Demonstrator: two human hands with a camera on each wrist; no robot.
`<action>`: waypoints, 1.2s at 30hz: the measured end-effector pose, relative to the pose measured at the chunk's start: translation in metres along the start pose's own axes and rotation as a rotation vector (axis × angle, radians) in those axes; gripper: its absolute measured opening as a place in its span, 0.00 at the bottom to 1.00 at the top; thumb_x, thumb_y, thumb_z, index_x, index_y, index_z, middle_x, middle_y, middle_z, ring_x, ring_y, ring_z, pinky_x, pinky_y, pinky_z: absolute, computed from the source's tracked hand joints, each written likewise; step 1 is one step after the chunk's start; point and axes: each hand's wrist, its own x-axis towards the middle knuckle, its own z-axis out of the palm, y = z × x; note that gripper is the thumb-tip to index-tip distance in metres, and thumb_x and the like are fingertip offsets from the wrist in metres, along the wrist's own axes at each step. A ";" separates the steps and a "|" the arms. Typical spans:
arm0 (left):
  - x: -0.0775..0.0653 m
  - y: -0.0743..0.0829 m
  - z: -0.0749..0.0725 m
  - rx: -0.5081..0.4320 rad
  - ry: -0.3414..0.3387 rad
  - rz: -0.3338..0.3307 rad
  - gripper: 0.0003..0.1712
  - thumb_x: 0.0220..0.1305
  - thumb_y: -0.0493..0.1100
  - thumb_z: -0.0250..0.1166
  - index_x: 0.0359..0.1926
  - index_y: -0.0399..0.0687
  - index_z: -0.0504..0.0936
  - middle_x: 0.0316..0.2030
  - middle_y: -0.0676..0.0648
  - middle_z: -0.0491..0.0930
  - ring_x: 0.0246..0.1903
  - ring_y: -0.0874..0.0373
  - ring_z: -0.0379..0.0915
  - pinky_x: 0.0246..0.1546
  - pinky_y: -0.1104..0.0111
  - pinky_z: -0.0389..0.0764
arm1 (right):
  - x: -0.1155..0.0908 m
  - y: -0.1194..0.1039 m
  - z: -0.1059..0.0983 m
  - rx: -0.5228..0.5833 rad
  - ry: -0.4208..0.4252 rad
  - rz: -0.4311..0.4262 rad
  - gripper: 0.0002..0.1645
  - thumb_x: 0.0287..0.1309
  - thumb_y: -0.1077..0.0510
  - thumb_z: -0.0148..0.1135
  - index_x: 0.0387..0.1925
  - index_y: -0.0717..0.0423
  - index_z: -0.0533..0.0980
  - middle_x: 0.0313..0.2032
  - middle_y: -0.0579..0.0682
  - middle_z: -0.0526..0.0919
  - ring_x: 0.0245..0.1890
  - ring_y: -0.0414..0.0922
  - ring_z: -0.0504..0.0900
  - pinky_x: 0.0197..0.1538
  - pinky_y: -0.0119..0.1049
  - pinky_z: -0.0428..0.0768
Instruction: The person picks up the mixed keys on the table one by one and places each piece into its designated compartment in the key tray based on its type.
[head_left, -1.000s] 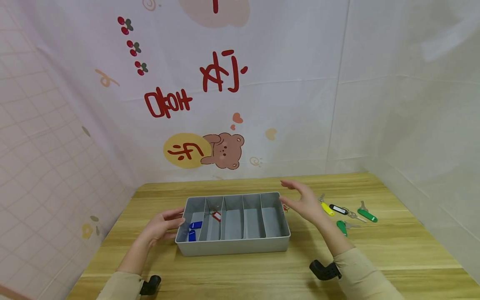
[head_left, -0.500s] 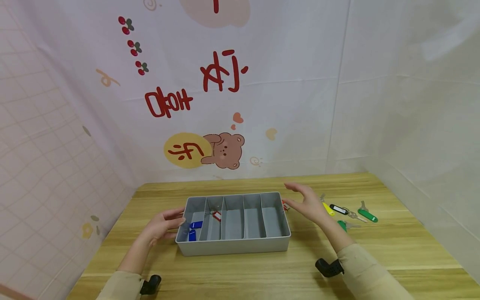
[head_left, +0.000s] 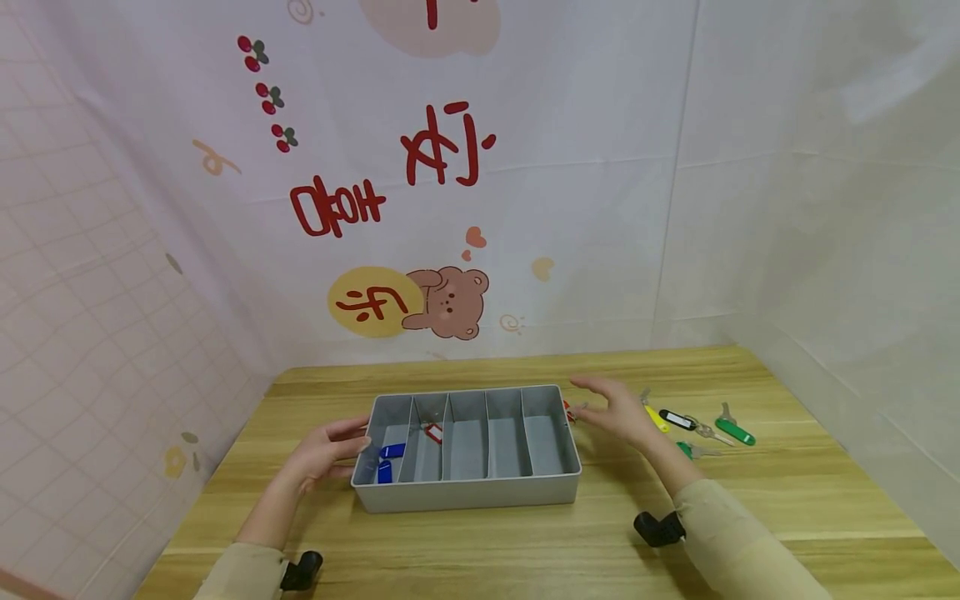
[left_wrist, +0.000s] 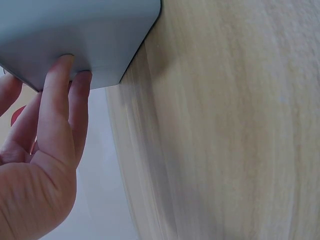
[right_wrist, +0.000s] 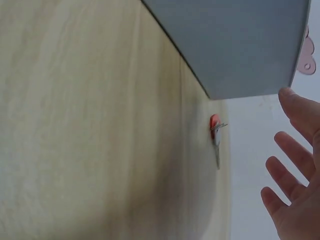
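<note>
A grey plastic organizer box (head_left: 465,496) with several side-by-side compartments sits on the table, seen in the head view. Two blue key tags (head_left: 386,472) lie in its leftmost compartment; a red key tag (head_left: 433,432) lies in the one beside it. My left hand (head_left: 326,454) is at the box's left end; in the left wrist view its nearly straight fingers (left_wrist: 56,105) touch the outer wall. By the right end, my right hand (head_left: 618,412) is spread and holds nothing. A red-tagged key (right_wrist: 215,127) lies beyond the box corner, below the hand in the right wrist view.
Right of the right hand, several tagged keys lie on the wooden table (head_left: 480,550): a yellow tag (head_left: 657,418), a black tag (head_left: 677,419) and a green tag (head_left: 736,431). Another green tag (head_left: 685,449) is partly hidden by the right forearm. Cloth walls enclose the table.
My right hand has drawn slightly to the right and lower, away from the box's right end, and more of the red-tagged key there shows. Left hand and box look unmoved.
</note>
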 end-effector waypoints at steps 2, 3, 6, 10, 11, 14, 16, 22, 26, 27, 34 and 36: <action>0.000 0.000 0.000 -0.005 0.001 -0.002 0.36 0.68 0.36 0.63 0.73 0.33 0.60 0.66 0.28 0.65 0.53 0.46 0.76 0.43 0.54 0.84 | -0.001 0.003 0.001 0.003 -0.018 0.023 0.30 0.55 0.66 0.72 0.59 0.67 0.76 0.58 0.63 0.78 0.59 0.65 0.73 0.60 0.62 0.71; 0.000 0.000 0.000 -0.007 0.001 -0.001 0.36 0.68 0.36 0.63 0.73 0.33 0.60 0.66 0.28 0.65 0.52 0.47 0.77 0.43 0.54 0.84 | -0.001 0.005 0.002 0.009 -0.028 0.035 0.30 0.55 0.65 0.72 0.60 0.67 0.76 0.58 0.64 0.78 0.59 0.65 0.73 0.59 0.62 0.71; 0.001 0.000 -0.001 -0.013 -0.004 0.000 0.36 0.68 0.36 0.63 0.73 0.33 0.60 0.66 0.28 0.65 0.51 0.48 0.77 0.44 0.54 0.84 | -0.002 0.010 0.005 0.043 -0.056 0.062 0.29 0.57 0.65 0.70 0.60 0.68 0.75 0.59 0.64 0.77 0.59 0.66 0.73 0.59 0.63 0.71; 0.001 -0.001 -0.001 -0.015 -0.008 0.001 0.37 0.68 0.36 0.64 0.73 0.33 0.60 0.66 0.28 0.65 0.51 0.48 0.77 0.44 0.54 0.84 | -0.003 0.015 0.008 0.076 -0.076 0.087 0.28 0.58 0.65 0.69 0.61 0.68 0.74 0.59 0.65 0.77 0.57 0.67 0.73 0.58 0.64 0.71; 0.001 -0.001 -0.001 -0.014 -0.009 0.000 0.37 0.68 0.36 0.64 0.73 0.33 0.59 0.66 0.28 0.65 0.52 0.47 0.77 0.44 0.54 0.84 | -0.003 0.016 0.008 0.077 -0.077 0.086 0.28 0.58 0.65 0.69 0.60 0.68 0.75 0.58 0.65 0.77 0.57 0.67 0.74 0.58 0.64 0.72; 0.001 -0.001 -0.001 -0.011 -0.009 -0.002 0.37 0.68 0.36 0.63 0.73 0.33 0.59 0.66 0.28 0.65 0.52 0.47 0.77 0.44 0.54 0.84 | -0.002 0.018 0.010 0.076 -0.078 0.090 0.27 0.58 0.65 0.69 0.59 0.69 0.76 0.56 0.65 0.79 0.56 0.66 0.75 0.58 0.63 0.72; 0.001 -0.001 -0.002 -0.010 -0.010 -0.001 0.37 0.68 0.36 0.63 0.73 0.33 0.59 0.66 0.28 0.65 0.52 0.47 0.77 0.44 0.53 0.84 | -0.002 0.018 0.011 0.092 -0.081 0.100 0.26 0.58 0.65 0.70 0.57 0.70 0.76 0.56 0.66 0.79 0.56 0.66 0.75 0.58 0.62 0.73; 0.001 -0.001 -0.002 -0.006 -0.016 0.001 0.37 0.68 0.37 0.64 0.73 0.33 0.59 0.66 0.28 0.65 0.53 0.46 0.76 0.45 0.52 0.83 | -0.002 0.019 0.013 0.171 -0.108 0.168 0.26 0.56 0.66 0.71 0.56 0.70 0.77 0.54 0.66 0.80 0.54 0.64 0.78 0.55 0.57 0.77; 0.001 -0.001 -0.002 -0.005 -0.021 0.005 0.38 0.68 0.38 0.64 0.73 0.32 0.59 0.66 0.28 0.65 0.53 0.46 0.76 0.45 0.52 0.83 | -0.001 0.019 0.015 0.189 -0.117 0.202 0.24 0.56 0.66 0.71 0.55 0.69 0.78 0.52 0.64 0.81 0.50 0.61 0.80 0.53 0.52 0.80; 0.001 -0.001 -0.002 -0.004 -0.021 0.005 0.38 0.68 0.38 0.64 0.73 0.32 0.59 0.66 0.28 0.65 0.53 0.46 0.76 0.45 0.53 0.83 | -0.001 0.019 0.015 0.190 -0.118 0.207 0.23 0.56 0.66 0.71 0.55 0.68 0.79 0.52 0.64 0.82 0.50 0.60 0.80 0.53 0.52 0.80; 0.002 -0.001 -0.002 -0.002 -0.033 0.010 0.38 0.68 0.38 0.64 0.73 0.32 0.58 0.66 0.28 0.65 0.53 0.45 0.76 0.45 0.52 0.83 | 0.000 0.019 0.018 0.111 -0.121 0.272 0.19 0.56 0.62 0.72 0.50 0.61 0.83 0.44 0.55 0.85 0.45 0.53 0.83 0.50 0.48 0.81; 0.002 -0.001 -0.002 -0.006 -0.033 0.007 0.38 0.68 0.38 0.64 0.73 0.33 0.58 0.66 0.28 0.65 0.53 0.45 0.76 0.46 0.51 0.82 | 0.000 0.020 0.019 0.082 -0.123 0.284 0.18 0.56 0.60 0.72 0.49 0.59 0.83 0.42 0.52 0.86 0.44 0.51 0.83 0.49 0.47 0.81</action>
